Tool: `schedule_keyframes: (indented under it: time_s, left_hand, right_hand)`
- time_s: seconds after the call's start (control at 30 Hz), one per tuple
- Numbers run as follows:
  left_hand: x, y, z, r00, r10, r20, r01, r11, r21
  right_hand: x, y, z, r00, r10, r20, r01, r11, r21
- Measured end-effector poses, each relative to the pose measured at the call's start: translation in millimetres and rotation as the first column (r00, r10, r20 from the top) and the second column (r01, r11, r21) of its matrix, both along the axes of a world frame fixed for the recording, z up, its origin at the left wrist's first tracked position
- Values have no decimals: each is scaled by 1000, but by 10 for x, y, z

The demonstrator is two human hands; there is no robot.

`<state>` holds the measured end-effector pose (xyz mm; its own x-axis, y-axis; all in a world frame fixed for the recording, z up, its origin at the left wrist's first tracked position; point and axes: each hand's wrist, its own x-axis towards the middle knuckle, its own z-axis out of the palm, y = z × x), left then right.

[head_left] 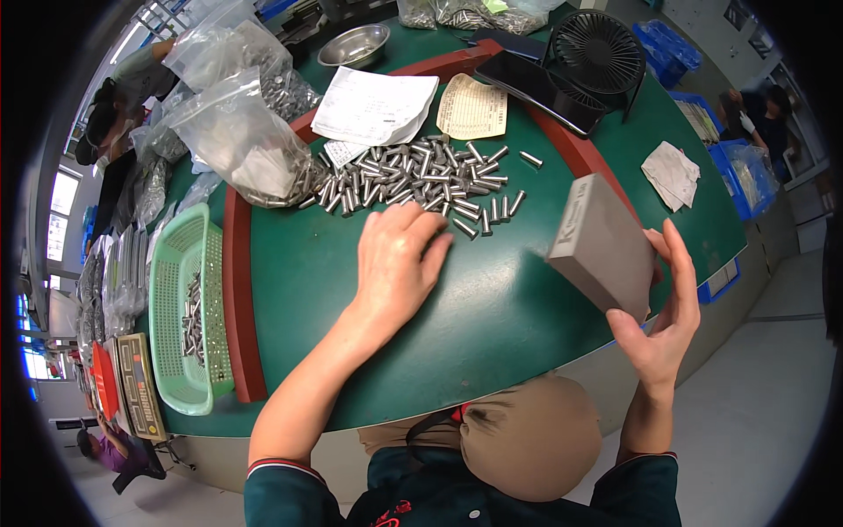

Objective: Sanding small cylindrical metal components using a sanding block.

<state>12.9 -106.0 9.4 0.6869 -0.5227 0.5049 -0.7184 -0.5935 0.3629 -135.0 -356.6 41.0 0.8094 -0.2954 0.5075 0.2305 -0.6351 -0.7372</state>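
Green matting covers the counter (492, 307), edged with a red strip. Nearest, the right hand (660, 307) grips a grey rectangular block (601, 246), held tilted above the counter's right edge, thumb below and fingers behind it. The left hand (395, 259) lies palm down on the counter, fingers loosely spread, holding nothing I can make out, fingertips touching the near edge of a heap of small metal pins (421, 180). Left of the pins stands a green plastic basket (176, 290) with more pins inside. Beyond the pins lie a clear bag of pins (237, 140), paper sheets (378, 105), a black fan (597, 53) and a steel bowl (354, 44).
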Motion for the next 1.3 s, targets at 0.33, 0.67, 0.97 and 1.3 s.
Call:
schedule_keyframes:
  time_s: [0.33,0.67,0.97,1.3]
  left_hand:
    - [16,110,-70,995,86,-50,-85,996,38]
    - [2,13,-71,978,171,-120,-159,982,103]
    - [238,-140,21,997,14,72,-11,999,-41]
    - [425,-304,109,996,-84,37,83,996,34]
  right_hand:
    - [141,156,-136,998,27,65,-52,901,432]
    - [124,188,-260,999,14,51,-35,891,452]
    - [146,370,-408,995,-19,94,-35,839,543]
    - [167,399,-409,993,-63,101,-27,705,709]
